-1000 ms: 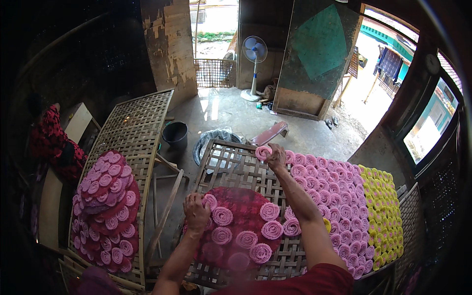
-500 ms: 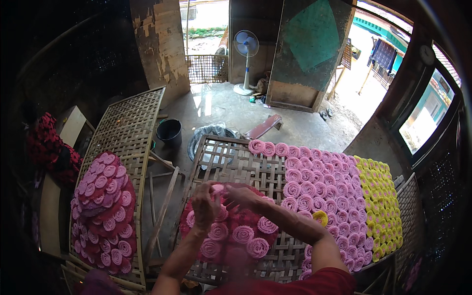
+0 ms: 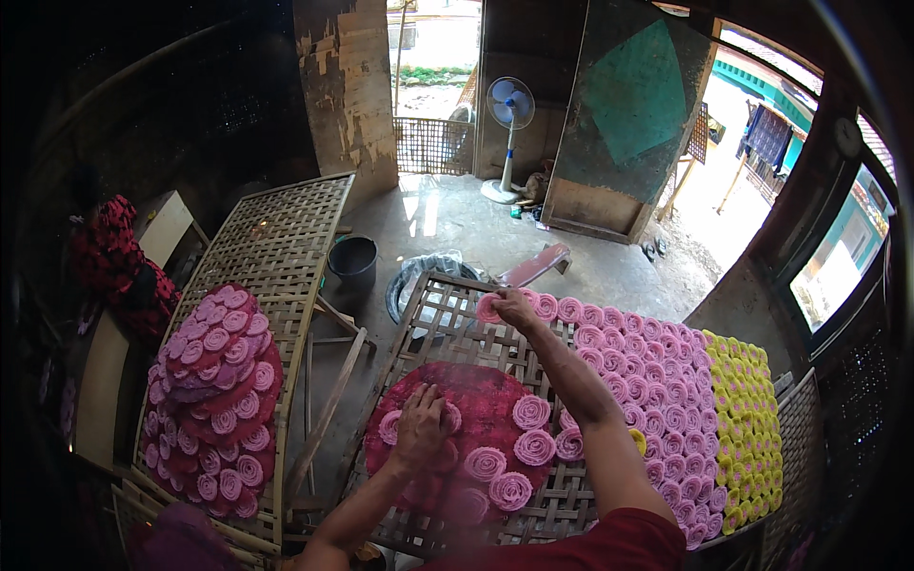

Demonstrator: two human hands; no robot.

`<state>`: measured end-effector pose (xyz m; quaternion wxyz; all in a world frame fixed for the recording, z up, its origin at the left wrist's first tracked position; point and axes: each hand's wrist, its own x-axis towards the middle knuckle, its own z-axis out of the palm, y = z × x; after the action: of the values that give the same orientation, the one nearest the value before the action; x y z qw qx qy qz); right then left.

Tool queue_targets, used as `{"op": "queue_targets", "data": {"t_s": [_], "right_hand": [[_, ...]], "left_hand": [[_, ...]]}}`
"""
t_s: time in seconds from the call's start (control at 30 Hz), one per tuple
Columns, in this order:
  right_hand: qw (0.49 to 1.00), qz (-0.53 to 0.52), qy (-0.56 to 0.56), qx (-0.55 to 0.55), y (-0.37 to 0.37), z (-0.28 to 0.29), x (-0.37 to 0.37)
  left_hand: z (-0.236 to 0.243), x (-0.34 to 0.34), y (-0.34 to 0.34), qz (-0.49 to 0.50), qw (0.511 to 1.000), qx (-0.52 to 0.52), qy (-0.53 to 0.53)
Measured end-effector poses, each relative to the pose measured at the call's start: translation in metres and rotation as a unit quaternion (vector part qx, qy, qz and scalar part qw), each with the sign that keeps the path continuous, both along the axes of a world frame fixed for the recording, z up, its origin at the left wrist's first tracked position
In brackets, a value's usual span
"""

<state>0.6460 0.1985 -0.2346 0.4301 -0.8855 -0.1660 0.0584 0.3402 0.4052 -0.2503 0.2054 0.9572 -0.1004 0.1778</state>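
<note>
The right hand [image 3: 514,306] reaches to the far edge of the woven bamboo rack [image 3: 447,324], fingers pinched on a pink coil [image 3: 488,309] beside the pink rows [image 3: 628,371]. The left hand [image 3: 421,428] presses, fingers curled, on coils atop the round red tray [image 3: 476,395] at the rack's near edge.

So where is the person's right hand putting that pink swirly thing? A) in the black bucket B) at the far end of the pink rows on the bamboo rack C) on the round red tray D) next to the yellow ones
B: the right hand holds a pink coil at the far end of the pink rows on the bamboo rack, away from the yellow ones and the bucket.
</note>
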Motion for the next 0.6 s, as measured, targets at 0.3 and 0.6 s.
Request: {"op": "queue_targets", "data": {"t_s": [0.3,0.6], "right_hand": [[0.941,-0.100,-0.252,-0.202,-0.005,0.005,0.016],[0.995,0.045,0.089,-0.022,0.011,0.023,-0.131]], "left_hand": [[0.019,0.000,-0.002,-0.020,0.988,-0.150,-0.035],[0.070,0.011,-0.001,0.076,0.934,-0.349,0.021]]}}
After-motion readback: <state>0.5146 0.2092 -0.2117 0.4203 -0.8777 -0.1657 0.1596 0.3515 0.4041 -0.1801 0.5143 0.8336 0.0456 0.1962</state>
